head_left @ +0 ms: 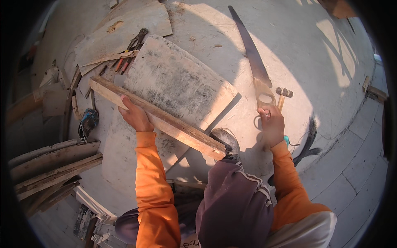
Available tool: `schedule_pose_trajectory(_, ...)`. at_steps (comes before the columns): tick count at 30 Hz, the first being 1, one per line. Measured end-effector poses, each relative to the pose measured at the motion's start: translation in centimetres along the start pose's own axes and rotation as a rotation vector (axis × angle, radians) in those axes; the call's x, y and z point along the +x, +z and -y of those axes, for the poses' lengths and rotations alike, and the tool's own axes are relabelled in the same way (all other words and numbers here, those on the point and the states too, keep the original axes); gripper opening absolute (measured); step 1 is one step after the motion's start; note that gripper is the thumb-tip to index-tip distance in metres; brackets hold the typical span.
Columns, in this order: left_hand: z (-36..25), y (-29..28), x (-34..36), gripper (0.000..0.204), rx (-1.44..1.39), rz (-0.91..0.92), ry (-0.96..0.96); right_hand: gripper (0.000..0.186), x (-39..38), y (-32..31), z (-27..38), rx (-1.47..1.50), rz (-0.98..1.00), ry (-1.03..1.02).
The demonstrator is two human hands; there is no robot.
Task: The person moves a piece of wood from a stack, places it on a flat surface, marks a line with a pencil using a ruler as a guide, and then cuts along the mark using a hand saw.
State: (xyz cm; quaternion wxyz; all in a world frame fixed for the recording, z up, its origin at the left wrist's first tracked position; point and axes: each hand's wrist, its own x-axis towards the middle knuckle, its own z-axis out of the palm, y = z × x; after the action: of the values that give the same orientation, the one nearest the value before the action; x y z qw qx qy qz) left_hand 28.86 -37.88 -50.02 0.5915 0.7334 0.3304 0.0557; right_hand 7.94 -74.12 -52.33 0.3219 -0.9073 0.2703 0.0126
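Note:
My left hand (pixel 137 115) is closed around a long squared wooden beam (pixel 161 116). The beam slants from the upper left down to the right, its near end beside my knee and shoe (pixel 227 140). On the right, my right hand (pixel 271 125) has its fingers curled on the lower end of a wooden handle belonging to a handsaw (pixel 252 53). The saw's long dark blade points away from me, teeth to the right. Close beside this hand is a hammer (pixel 283 93), its handle partly hidden behind my fingers.
A worn board (pixel 173 78) lies under and beyond the beam. Pincers and red-handled tools (pixel 131 49) rest at the upper left near another board (pixel 124 31). Stacked planks (pixel 53 165) stand at the left. A bundle of black wire (pixel 308 142) lies right of my hand.

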Motion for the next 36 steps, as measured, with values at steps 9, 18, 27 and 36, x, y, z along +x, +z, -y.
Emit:
schedule_pose_trajectory(9,0.2,-0.2,-0.1,0.072,-0.055,0.043,-0.012,0.037,4.7,-2.3,-0.2,-0.381,-0.012,-0.265)
schedule_pose_trajectory(18,0.9,1.2,0.3,0.072,0.017,-0.009,0.01,0.016,-3.1,-2.7,-6.2,-0.395,0.535,-0.499)
schedule_pose_trajectory(27,0.5,4.1,0.8,0.065,0.104,0.004,0.127,0.016,-3.0,-2.4,-3.6,-0.119,0.373,-0.615)
schedule_pose_trajectory(36,0.3,5.0,0.5,0.064,0.188,-0.001,0.124,0.043,-7.2,2.9,7.6,0.435,0.473,0.016)
